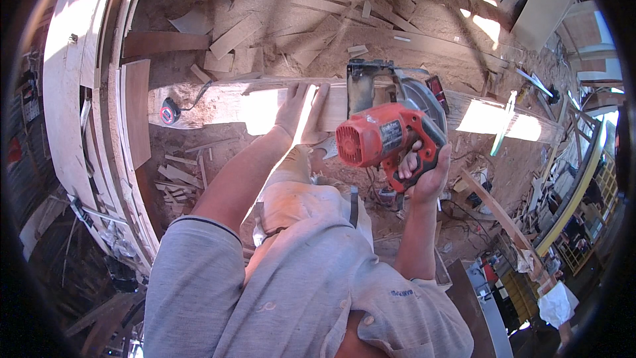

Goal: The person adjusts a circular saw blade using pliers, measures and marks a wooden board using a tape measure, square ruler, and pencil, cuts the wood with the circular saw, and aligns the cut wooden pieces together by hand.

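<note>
A long wooden board (218, 105) lies crosswise in front of me, with bright patches of sunlight on it. My left hand (301, 114) rests flat on the board, its fingers stretched toward the far edge. To the right of it, my right hand (427, 176) is wrapped round the rear handle of a red circular saw (381, 136). The saw's base plate (361, 89) is over the board; whether it touches the wood I cannot tell. A red and black tape measure (169, 111) sits on the board's left end.
Wood offcuts (235, 34) and sawdust cover the ground beyond the board. Stacked long planks (89, 59) stand at the left. A green-white strip (505, 124) crosses the board's right part. A slanting timber (497, 212) and a dark cable (467, 212) lie at the right.
</note>
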{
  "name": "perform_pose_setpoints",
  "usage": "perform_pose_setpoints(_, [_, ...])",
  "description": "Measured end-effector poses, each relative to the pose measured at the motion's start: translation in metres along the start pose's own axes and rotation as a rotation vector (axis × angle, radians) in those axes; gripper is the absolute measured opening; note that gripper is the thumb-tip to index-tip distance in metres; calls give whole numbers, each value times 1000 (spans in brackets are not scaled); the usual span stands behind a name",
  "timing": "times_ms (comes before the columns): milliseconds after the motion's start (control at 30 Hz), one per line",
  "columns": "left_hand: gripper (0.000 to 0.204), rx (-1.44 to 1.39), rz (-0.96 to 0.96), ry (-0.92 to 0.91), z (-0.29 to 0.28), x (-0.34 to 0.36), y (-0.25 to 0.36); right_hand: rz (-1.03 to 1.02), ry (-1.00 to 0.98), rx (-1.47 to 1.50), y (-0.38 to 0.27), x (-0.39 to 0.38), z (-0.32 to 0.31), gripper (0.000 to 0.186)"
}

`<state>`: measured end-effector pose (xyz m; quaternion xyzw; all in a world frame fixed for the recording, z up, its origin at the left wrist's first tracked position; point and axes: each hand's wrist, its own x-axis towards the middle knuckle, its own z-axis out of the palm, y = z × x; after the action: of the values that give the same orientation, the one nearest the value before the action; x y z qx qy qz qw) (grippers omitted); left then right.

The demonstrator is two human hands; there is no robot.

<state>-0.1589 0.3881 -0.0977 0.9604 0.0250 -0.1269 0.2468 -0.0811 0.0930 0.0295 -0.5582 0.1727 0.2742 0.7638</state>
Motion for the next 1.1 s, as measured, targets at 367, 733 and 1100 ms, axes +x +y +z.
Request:
perform_pose_setpoints(367, [123,17,30,81,11,1,-4,3,3,32,-7,17,15,71])
perform_pose_setpoints(733, [124,-31,4,-85,-5,3,-1,-24,-40,-100,-21,35,36,77])
perform_pose_setpoints(1100, [124,-39,25,-43,-1,2,0,-31,-79,-152,-30,38,45,74])
